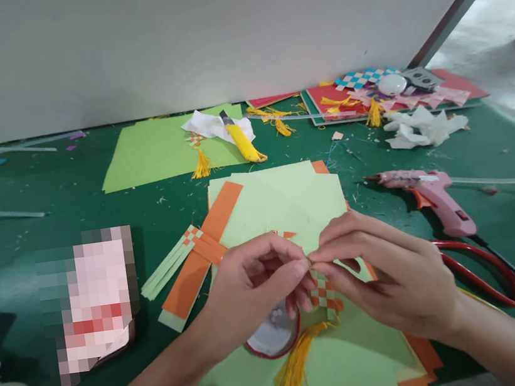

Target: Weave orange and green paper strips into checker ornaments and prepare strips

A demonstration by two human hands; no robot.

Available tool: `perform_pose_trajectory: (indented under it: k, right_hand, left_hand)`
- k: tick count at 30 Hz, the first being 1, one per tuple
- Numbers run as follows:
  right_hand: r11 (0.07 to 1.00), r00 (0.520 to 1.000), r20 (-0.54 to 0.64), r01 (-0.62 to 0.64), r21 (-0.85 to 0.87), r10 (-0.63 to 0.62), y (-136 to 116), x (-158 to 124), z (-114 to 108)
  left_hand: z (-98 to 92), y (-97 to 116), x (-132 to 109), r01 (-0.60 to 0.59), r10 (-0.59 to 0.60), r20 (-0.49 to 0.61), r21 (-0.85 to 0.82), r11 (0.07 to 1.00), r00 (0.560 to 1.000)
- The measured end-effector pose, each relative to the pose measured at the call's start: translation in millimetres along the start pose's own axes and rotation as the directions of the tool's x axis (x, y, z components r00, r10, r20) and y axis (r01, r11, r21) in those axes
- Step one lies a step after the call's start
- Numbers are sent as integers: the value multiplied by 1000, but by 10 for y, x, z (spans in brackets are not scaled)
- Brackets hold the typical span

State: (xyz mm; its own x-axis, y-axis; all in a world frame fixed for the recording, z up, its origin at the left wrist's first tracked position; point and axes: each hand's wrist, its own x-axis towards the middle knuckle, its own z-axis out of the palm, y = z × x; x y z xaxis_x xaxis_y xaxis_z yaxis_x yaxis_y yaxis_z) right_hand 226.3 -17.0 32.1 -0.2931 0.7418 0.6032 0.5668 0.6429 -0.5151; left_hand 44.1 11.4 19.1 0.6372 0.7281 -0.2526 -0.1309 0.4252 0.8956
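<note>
The tiny bit (pixel 309 262) is at your fingertips, raised over the green paper (pixel 287 202); it is too small and too covered to identify. You appear to be at a close, two-handed fingertip step, judging by how both hands meet on it. The next move should call for a light, steady grip and small finger motions, as a slip could drop the bit among the papers.

From the bit, your left hand (pixel 254 276) sits toward nine o'clock, pinching it between thumb and forefinger, the other fingers curled. Your right hand (pixel 393 283) comes in from between three and four, its fingertips and thumb closed on the same spot.

Just short of six o'clock lies the checkered weave (pixel 324 295), near your fingers; whether they touch it, you cannot tell from here. Its yellow tassel (pixel 296 365) trails toward half past six, and at seven the dish (pixel 274 336) is partly covered by your left hand.

Farther out on the counter (pixel 74 211), the woven strips (pixel 176 260) lie past nine, the cutter (pixel 241 138) at eleven, and the glue gun (pixel 438 194) between two and three.
</note>
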Motion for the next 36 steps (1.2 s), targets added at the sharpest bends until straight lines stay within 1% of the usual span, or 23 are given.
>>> perform_pose_trajectory:
  k: [10,18,24,36]
  right_hand:
    - [990,995,16,-99,99,98,5,-20,20]
    - [990,996,24,-85,113,83,-2,-21,6]
    - [993,999,9,-44,106,44,3,-12,4]
    - [993,999,-3,-33,115,33,-5,-13,5]
  left_hand:
    - [-4,-9,-3,-16,17,20,-34,999,1000]
    - [-6,-2,-9,-8,8,25,-29,1000,1000]
    - [-15,-4,-5,-22,24,36,-37,999,999]
    - [-21,-5,-7,-12,17,70,-71,997,997]
